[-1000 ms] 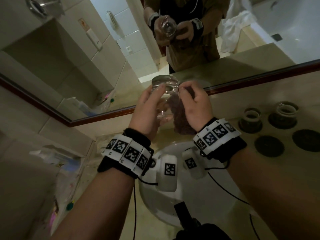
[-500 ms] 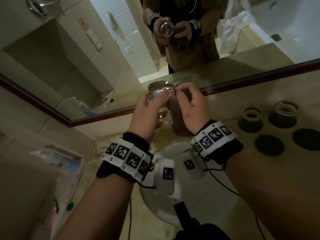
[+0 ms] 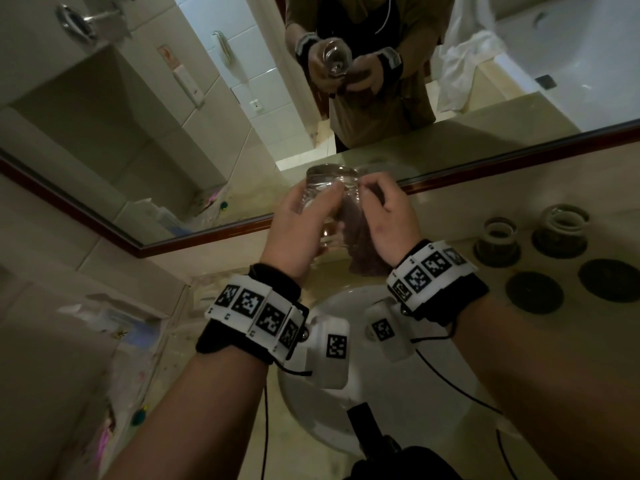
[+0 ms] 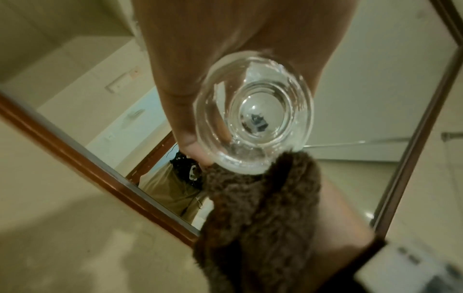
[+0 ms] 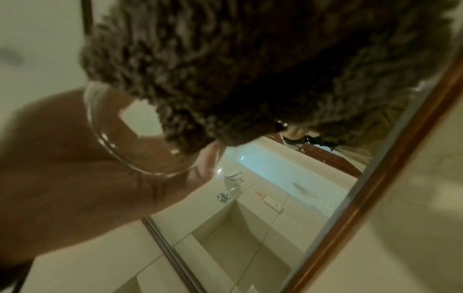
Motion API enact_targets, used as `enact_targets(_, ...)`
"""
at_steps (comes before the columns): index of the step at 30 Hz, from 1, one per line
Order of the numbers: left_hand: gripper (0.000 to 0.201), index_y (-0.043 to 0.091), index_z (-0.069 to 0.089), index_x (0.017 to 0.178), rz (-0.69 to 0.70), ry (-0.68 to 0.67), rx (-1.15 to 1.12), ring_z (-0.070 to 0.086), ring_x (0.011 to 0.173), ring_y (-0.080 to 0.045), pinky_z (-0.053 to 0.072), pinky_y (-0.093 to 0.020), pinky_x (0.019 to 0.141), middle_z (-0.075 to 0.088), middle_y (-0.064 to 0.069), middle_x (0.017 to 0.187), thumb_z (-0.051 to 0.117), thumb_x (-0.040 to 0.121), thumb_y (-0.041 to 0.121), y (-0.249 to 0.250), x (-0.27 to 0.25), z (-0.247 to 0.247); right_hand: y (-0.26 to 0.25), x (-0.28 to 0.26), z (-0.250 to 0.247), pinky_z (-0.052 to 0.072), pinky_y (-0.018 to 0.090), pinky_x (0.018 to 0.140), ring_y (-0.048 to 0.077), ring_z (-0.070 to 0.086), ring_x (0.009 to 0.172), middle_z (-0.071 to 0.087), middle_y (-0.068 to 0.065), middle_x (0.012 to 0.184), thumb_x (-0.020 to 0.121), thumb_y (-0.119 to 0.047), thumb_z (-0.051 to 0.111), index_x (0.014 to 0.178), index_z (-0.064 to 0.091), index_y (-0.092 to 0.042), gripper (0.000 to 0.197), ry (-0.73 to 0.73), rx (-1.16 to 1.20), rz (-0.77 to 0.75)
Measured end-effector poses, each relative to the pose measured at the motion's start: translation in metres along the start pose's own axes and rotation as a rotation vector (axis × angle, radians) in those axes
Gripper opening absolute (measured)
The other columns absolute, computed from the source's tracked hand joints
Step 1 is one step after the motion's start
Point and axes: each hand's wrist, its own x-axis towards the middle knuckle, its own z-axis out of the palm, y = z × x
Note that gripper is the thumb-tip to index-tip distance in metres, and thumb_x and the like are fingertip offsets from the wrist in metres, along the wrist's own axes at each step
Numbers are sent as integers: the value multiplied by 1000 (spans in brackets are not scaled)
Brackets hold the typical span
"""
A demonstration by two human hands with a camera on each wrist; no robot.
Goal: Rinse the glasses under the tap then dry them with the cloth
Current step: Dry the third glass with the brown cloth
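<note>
A clear glass (image 3: 329, 195) is held up in front of the mirror, above the white sink (image 3: 332, 410). My left hand (image 3: 298, 230) grips its side; the left wrist view looks at the glass base (image 4: 255, 113). My right hand (image 3: 384, 216) holds a dark brown fluffy cloth (image 3: 360, 244) against the right side of the glass, pinching near the rim. That cloth (image 4: 260, 218) hangs below the glass, and in the right wrist view the cloth (image 5: 225, 65) covers part of the glass (image 5: 140, 142).
Two more glasses (image 3: 497, 237) (image 3: 559, 230) stand upside down on dark round coasters at the right of the counter; two bare coasters (image 3: 533, 292) (image 3: 609, 278) lie in front. The mirror's wooden frame (image 3: 207, 233) runs behind. Packets (image 3: 121, 327) lie at left.
Both hands, with the glass and cloth, have shifted slightly. The right hand's fingers have moved along the glass near the rim, working the cloth against it.
</note>
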Motion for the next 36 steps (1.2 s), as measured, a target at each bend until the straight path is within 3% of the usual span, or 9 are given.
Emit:
enact_targets(6,46,22,58,123,12,114,80,67,77,-17,49,-34,65,67,3,90,64,85,47,2,6,-1,-12,-3,4,42,21,77,14,55,84,60,4,90,89,-16,51,92,61,-11,12,129,-110,-244)
enact_targets(12,49,21,60,122,-14,117,65,67,75,-18,54,-37,66,69,0,90,64,82,49,3,3,-4,-18,-11,7,38,9,80,7,50,86,59,5,92,89,-17,50,91,61,-8,15,167,-149,-396)
enact_targets(14,33,15,62,115,-34,32,-74,66,71,-18,53,-32,62,70,-1,86,59,92,38,5,0,-4,-17,-6,5,42,15,80,11,53,87,58,2,92,90,-19,48,92,59,-11,14,160,-117,-339)
enact_targets(17,45,12,53,126,-25,-11,-142,66,79,-23,55,-37,69,69,-13,104,59,92,40,8,-2,-2,-15,2,0,45,25,81,16,57,90,60,4,96,94,-18,48,92,55,-19,7,107,-11,-117)
enact_targets(19,59,15,42,132,-51,53,-107,68,87,-24,55,-45,79,69,-10,107,62,87,47,7,1,-2,-13,5,0,44,20,81,14,56,90,60,2,96,94,-14,50,90,55,-20,9,107,-12,-90)
enact_targets(22,49,20,41,124,-80,70,69,65,104,-22,53,-46,88,65,-4,113,54,92,54,4,4,-4,-7,5,1,39,6,72,7,54,81,57,-4,88,93,-12,51,87,55,-22,11,118,-35,-82)
enact_targets(27,48,23,53,114,-82,104,153,66,91,-17,55,-38,78,66,-2,108,66,82,56,3,4,1,-5,0,3,43,16,73,8,55,82,56,-10,85,93,-13,52,91,56,-20,8,118,-36,-106)
enact_targets(32,50,21,49,128,-89,137,-33,67,79,-13,50,-30,64,68,2,95,66,87,42,1,3,-2,-14,-4,3,39,7,79,1,52,83,58,-4,89,89,-13,53,93,63,-10,11,173,-51,-300)
enact_targets(36,35,16,53,120,-33,5,-147,66,84,-24,52,-41,74,70,-8,102,62,91,35,8,-2,3,-6,0,-1,40,6,72,-2,54,78,56,-12,85,94,-12,49,93,56,-19,9,110,35,-106)
